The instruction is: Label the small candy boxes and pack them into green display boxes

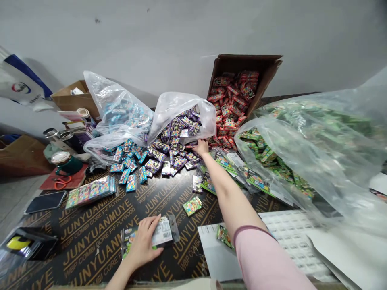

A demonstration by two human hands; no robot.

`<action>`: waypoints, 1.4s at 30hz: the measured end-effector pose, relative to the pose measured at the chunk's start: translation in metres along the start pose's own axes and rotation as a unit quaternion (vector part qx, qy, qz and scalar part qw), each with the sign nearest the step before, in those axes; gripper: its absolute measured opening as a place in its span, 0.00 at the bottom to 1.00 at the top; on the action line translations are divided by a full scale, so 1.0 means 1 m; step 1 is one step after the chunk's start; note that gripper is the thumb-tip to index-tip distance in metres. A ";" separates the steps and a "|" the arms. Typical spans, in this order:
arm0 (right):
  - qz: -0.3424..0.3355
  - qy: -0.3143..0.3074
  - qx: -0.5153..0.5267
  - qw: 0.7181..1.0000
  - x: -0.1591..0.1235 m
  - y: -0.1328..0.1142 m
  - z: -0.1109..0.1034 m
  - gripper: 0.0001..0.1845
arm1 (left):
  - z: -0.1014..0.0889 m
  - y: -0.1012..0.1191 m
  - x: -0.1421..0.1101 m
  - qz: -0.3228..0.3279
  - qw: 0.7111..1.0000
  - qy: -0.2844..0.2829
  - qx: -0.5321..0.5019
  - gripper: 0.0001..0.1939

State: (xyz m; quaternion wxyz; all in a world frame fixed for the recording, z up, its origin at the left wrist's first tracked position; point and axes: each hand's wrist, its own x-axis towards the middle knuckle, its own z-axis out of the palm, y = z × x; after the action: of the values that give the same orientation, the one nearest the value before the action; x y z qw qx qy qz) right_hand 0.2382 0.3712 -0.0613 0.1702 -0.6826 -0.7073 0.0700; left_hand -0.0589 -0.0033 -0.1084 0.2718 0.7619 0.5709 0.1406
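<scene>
My left hand (145,243) lies across a flat clear plastic packet (163,231) with a barcode label, its thumb along the near edge and fingers over the far side. My right hand (201,148) reaches forward to the right side of a heap of small purple boxes (175,141). Its fingers are closed at a purple box (191,146), partly hidden by the hand. Between my hands, a single green box (192,206) lies on the dark printed board (151,201). A purple box lying back up (197,183) is just beyond it.
Blue boxes (130,161) spill from a plastic bag at left. Red boxes (229,104) fill a tipped carton; green boxes (278,165) lie in a large bag at right. A stack of packets (90,192), a phone (45,202), scissors (62,182) and label sheets (290,237) lie around.
</scene>
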 end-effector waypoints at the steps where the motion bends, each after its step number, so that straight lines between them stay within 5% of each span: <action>1: -0.014 -0.006 0.027 1.000 -0.004 -0.001 -0.002 0.22 | 0.000 0.000 0.000 -0.001 1.000 -0.001 -0.002 0.49; 7: -0.100 -0.077 0.210 0.970 -0.082 -0.036 -0.003 0.18 | -0.002 -0.002 0.001 0.015 1.000 0.001 -0.017 0.49; 9: -0.086 -0.142 0.322 0.932 -0.118 -0.050 -0.001 0.19 | -0.003 -0.002 0.000 0.018 1.000 0.003 -0.018 0.48; 12: -0.021 -0.236 0.489 0.840 -0.165 -0.063 0.002 0.22 | -0.005 -0.003 -0.002 0.024 0.999 0.007 -0.024 0.47; 15: 0.014 -0.261 0.517 0.815 -0.199 -0.070 0.005 0.24 | -0.011 0.001 0.004 0.014 0.996 0.034 -0.084 0.49; 17: 0.028 -0.275 0.524 0.805 -0.219 -0.078 0.007 0.25 | -0.017 0.010 0.016 -0.028 0.975 0.101 -0.194 0.46; 20: 0.010 -0.296 0.537 0.790 -0.245 -0.093 0.010 0.25 | -0.030 0.026 0.048 -0.113 0.883 0.211 -0.403 0.30; 23: -0.051 -0.278 0.508 0.814 -0.257 -0.106 0.008 0.27 | -0.046 0.036 0.084 -0.121 0.819 0.236 -0.509 0.21; 26: -0.145 -0.124 0.390 0.901 -0.256 -0.106 -0.001 0.40 | -0.062 0.037 0.105 -0.109 0.798 0.272 -0.527 0.15; 28: -0.213 -0.021 0.303 0.928 -0.254 -0.102 -0.012 0.53 | -0.072 0.036 0.108 -0.107 0.795 0.272 -0.532 0.15; 30: -0.279 0.011 0.245 0.928 -0.258 -0.097 -0.023 0.57 | -0.077 0.039 0.102 -0.104 0.798 0.244 -0.540 0.15; 34: -0.365 0.004 0.205 0.908 -0.279 -0.098 -0.040 0.49 | -0.073 0.053 0.080 -0.106 0.810 0.170 -0.551 0.15; 38: -0.350 -0.009 0.242 0.905 -0.299 -0.096 -0.042 0.45 | -0.062 0.053 0.057 -0.071 0.840 0.082 -0.531 0.20; 42: -0.282 -0.012 0.223 0.933 -0.314 -0.073 -0.024 0.43 | -0.049 0.030 0.028 -0.008 0.956 0.011 -0.294 0.42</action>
State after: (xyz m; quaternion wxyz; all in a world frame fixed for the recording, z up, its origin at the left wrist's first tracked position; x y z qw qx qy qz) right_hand 0.1807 0.0532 -0.0602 0.3224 -0.3981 -0.8390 0.1835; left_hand -0.0520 0.0292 -0.0539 0.4782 0.6420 0.5139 0.3084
